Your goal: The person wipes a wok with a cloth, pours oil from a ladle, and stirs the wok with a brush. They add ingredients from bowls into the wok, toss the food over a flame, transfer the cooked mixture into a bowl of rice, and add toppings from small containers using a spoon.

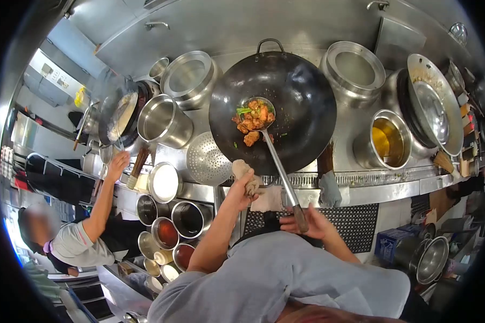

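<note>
The steel ladle (281, 168), its bowl holding browned food chunks (260, 114) inside the wok (302, 97), should feel stiff and bowl-heavy, best held by its brown grip (299, 219), where the right hand (316, 222) spreads loosely, the left hand (241, 192) pinching a cloth (244, 173) at the wok's near edge.

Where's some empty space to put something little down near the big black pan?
Bare steel counter shows between the wok and the pot of yellow liquid. Another small patch lies between the wok and the tall left pot. It's crowded below and left of the perforated strainer, where open containers stand packed together.
</note>
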Available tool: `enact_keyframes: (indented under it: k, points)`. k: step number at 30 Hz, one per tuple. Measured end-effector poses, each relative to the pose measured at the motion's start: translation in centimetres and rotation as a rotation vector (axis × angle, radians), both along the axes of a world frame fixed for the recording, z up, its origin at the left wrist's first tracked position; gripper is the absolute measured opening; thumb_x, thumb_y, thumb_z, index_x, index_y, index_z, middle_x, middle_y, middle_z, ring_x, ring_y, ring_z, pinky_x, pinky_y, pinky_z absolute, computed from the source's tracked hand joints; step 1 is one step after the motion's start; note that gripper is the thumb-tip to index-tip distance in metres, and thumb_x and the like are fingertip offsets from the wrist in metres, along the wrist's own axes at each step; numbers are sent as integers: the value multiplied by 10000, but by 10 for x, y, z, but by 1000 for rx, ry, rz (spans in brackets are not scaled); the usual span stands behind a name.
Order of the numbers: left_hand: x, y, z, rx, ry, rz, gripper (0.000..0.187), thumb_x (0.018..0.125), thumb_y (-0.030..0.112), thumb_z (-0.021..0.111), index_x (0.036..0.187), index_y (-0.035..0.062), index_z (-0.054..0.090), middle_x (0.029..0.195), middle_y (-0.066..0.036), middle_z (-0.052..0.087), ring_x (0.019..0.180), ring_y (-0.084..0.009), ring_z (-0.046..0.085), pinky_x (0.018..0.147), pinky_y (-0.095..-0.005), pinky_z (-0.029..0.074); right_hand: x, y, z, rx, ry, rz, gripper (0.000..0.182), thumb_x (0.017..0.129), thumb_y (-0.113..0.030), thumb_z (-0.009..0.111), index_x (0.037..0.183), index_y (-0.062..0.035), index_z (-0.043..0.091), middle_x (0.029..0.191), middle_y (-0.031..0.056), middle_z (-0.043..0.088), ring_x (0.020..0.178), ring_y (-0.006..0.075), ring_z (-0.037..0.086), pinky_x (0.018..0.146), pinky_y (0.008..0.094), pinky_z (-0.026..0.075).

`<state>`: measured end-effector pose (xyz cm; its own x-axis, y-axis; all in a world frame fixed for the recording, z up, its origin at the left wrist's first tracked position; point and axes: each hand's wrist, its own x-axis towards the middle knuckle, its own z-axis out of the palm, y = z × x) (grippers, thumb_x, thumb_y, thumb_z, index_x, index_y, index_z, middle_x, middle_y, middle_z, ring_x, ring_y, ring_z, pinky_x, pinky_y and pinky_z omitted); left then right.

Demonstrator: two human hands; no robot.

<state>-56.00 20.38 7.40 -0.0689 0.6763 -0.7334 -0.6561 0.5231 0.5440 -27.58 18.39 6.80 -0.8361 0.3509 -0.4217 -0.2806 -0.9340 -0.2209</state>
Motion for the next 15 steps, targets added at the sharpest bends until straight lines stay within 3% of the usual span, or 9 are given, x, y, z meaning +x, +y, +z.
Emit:
enact_keyframes:
  k: [2, 4, 6, 9, 12, 15]
  points:
    - [2, 4, 2, -24, -7, -17, 260, 874, 354, 674, 987, 133, 596, 838, -12, 642, 691, -150, 605, 536, -253, 481, -22, 28, 34, 95, -164, -72, 534, 1004, -420, 444, 1375, -36, 434, 879, 115, 666, 687, 198, 647, 628, 359, 533]
    - [-1, 6, -16, 77, -75, -31, 196, 865, 272, 658, 961, 107, 613, 866, -46, 663, 694, -155, 609, 524, -256, 476, -47, 67, 41, 151, -165, -23, 360, 986, -318, 521, 1214, -39, 526, 719, 11, 552, 485, 108, 482, 462, 278, 413]
    - [2, 15, -23, 127, -139, -20, 132, 853, 193, 622, 919, 79, 620, 857, -73, 666, 676, -153, 605, 510, -245, 467, -76, 88, 98, 295, -337, -28, 195, 954, -204, 573, 1081, -60, 540, 660, -47, 445, 436, 49, 372, 421, 244, 314]
    - [11, 14, -34, 207, -142, 14, 111, 850, 151, 585, 885, 51, 620, 817, -78, 654, 625, -147, 583, 480, -226, 438, -73, 105, 133, 121, -198, -101, 230, 931, -143, 578, 1105, -13, 504, 663, -53, 434, 441, 21, 352, 415, 212, 288]
    - [22, 13, -36, 222, -202, 93, 103, 850, 148, 578, 871, 56, 621, 793, -70, 641, 616, -146, 571, 466, -229, 417, -69, 90, 154, 303, -296, -128, 251, 924, -134, 583, 1118, 1, 498, 666, -52, 436, 438, 24, 342, 414, 208, 290]
    - [37, 0, -24, 248, -291, 180, 76, 861, 148, 563, 846, 81, 596, 781, -48, 620, 621, -130, 557, 462, -227, 407, -58, 86, 165, 307, -338, -130, 226, 920, -127, 581, 1107, -15, 519, 659, -51, 429, 423, 22, 335, 384, 200, 284]
